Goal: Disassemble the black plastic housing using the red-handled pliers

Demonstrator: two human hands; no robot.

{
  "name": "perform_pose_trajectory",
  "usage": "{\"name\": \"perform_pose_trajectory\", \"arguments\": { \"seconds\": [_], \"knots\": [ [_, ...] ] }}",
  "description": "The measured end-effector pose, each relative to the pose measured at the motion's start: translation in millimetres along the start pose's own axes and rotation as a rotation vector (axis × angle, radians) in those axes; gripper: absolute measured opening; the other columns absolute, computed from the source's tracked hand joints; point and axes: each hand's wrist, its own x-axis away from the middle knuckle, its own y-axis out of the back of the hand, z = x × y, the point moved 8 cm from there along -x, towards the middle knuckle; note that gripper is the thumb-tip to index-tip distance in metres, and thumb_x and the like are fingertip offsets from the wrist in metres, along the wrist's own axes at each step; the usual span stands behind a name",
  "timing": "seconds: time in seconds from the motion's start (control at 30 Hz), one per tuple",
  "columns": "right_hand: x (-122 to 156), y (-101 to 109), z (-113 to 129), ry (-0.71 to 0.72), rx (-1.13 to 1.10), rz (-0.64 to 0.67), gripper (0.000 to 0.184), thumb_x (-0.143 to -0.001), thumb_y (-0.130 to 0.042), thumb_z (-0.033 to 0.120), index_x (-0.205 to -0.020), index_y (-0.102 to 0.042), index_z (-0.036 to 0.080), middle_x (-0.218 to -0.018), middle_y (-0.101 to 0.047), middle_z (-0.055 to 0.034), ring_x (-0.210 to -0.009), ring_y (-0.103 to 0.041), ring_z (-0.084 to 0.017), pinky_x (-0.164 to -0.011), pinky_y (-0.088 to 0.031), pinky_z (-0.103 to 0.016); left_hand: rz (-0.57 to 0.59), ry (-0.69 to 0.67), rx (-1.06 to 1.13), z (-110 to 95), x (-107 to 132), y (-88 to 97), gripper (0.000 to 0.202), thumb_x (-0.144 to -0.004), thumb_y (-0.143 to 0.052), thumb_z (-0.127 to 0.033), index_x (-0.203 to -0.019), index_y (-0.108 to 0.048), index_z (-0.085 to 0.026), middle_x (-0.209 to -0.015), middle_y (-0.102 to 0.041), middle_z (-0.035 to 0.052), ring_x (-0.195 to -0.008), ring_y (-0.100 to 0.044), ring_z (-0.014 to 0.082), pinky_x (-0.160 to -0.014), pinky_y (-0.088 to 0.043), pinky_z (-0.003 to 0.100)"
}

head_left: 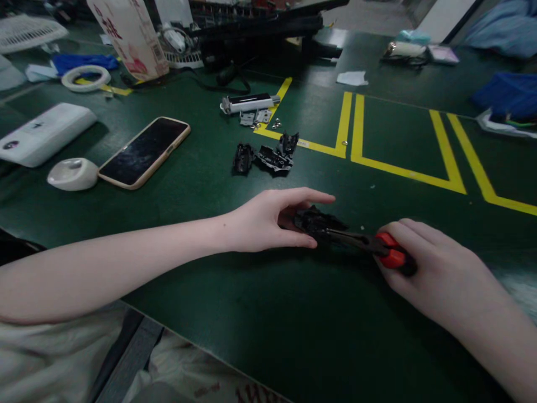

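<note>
My left hand (268, 221) pinches a small black plastic part (315, 220) against the green table (251, 313), thumb below it and fingers above. My right hand (423, 263) is closed round the red-and-black handles of a pair of pliers (377, 246). The pliers' dark jaws reach left into the black part. Both hands rest on the table near its middle.
Several black plastic pieces (268, 157) lie beyond the hands. Behind them are a silver-and-black device (249, 103), small metal plates and screws (258, 117). A phone (145, 151), a white oval object (72, 173), a white box (44, 134) and a tape roll (86, 77) sit left. Yellow lines (403, 168) mark the table.
</note>
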Motion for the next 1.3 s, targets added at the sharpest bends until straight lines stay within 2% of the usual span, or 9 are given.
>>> {"name": "perform_pose_trajectory", "arguments": {
  "seconds": [0.1,0.23,0.37,0.47,0.63,0.83,1.13,1.3],
  "knots": [
    [-1.2,-0.2,1.6,0.016,-0.011,-0.003,0.012,-0.081,-0.05,0.033,-0.09,-0.055,0.026,-0.084,-0.065,-0.0051,-0.067,-0.066,-0.024,-0.053,-0.057,-0.038,-0.002,-0.004,-0.014,1.5,-0.4,-0.3,0.058,-0.087,-0.082,-0.022,-0.141,-0.062,-0.018,-0.142,-0.067,0.0115,-0.128,-0.068,0.0284,-0.102,-0.061,0.041],
    [-1.7,-1.0,1.2,0.013,-0.003,0.001,0.012,-0.08,-0.051,0.032,-0.089,-0.055,0.026,-0.085,-0.067,-0.0054,-0.068,-0.067,-0.024,-0.054,-0.059,-0.039,0.008,0.01,0.032,-0.3,-0.9,-1.7,0.046,-0.086,-0.083,-0.022,-0.128,-0.065,-0.016,-0.13,-0.071,0.0103,-0.114,-0.073,0.0243,-0.097,-0.063,0.039],
    [-0.6,-0.6,0.9,0.022,0.0,0.003,0.012,-0.08,-0.051,0.032,-0.089,-0.055,0.026,-0.084,-0.066,-0.0051,-0.067,-0.066,-0.023,-0.053,-0.058,-0.038,-0.005,0.062,0.085,-0.8,-1.2,-1.5,0.042,-0.084,-0.085,-0.022,-0.119,-0.064,-0.015,-0.122,-0.072,0.0091,-0.113,-0.073,0.0238,-0.095,-0.063,0.038],
    [-0.2,0.4,1.0,0.03,0.009,-0.003,0.012,-0.08,-0.051,0.032,-0.09,-0.055,0.025,-0.085,-0.066,-0.0056,-0.068,-0.066,-0.023,-0.054,-0.058,-0.038,-0.017,0.081,0.117,-0.8,-1.4,-1.3,0.042,-0.083,-0.086,-0.023,-0.117,-0.063,-0.014,-0.119,-0.072,0.0085,-0.109,-0.074,0.0224,-0.094,-0.063,0.038],
    [-1.9,2.9,1.6,0.021,0.03,-0.015,0.011,-0.081,-0.05,0.032,-0.089,-0.054,0.025,-0.083,-0.064,-0.0059,-0.066,-0.063,-0.023,-0.053,-0.056,-0.037,-0.04,0.116,0.095,2.8,-0.8,0.2,0.047,-0.083,-0.088,-0.032,-0.12,-0.065,-0.014,-0.115,-0.073,0.0079,-0.091,-0.075,0.0179,-0.08,-0.063,0.034],
    [-1.6,2.2,0.0,0.011,0.03,-0.01,0.011,-0.081,-0.051,0.033,-0.088,-0.054,0.025,-0.084,-0.064,-0.0059,-0.067,-0.062,-0.023,-0.054,-0.053,-0.037,-0.047,0.118,0.124,0.4,-0.2,0.0,0.044,-0.084,-0.087,-0.026,-0.119,-0.064,-0.013,-0.112,-0.074,0.0073,-0.096,-0.075,0.0183,-0.086,-0.063,0.034],
    [-3.4,3.9,6.3,0.069,0.051,-0.037,0.011,-0.082,-0.049,0.031,-0.09,-0.053,0.025,-0.081,-0.064,-0.0048,-0.064,-0.064,-0.022,-0.049,-0.053,-0.034,-0.038,0.005,0.043,-6.4,1.6,-2.9,0.042,-0.086,-0.083,-0.022,-0.121,-0.062,-0.011,-0.116,-0.073,0.0101,-0.1,-0.075,0.0196,-0.087,-0.063,0.034],
    [-3.9,6.5,8.7,0.088,0.065,-0.049,0.01,-0.083,-0.048,0.03,-0.09,-0.053,0.025,-0.081,-0.064,-0.005,-0.063,-0.063,-0.022,-0.049,-0.053,-0.034,-0.045,0.041,0.066,-4.9,1.1,-0.8,0.045,-0.085,-0.086,-0.024,-0.12,-0.064,-0.01,-0.114,-0.075,0.0096,-0.097,-0.076,0.0186,-0.085,-0.063,0.033]
  ]
}}
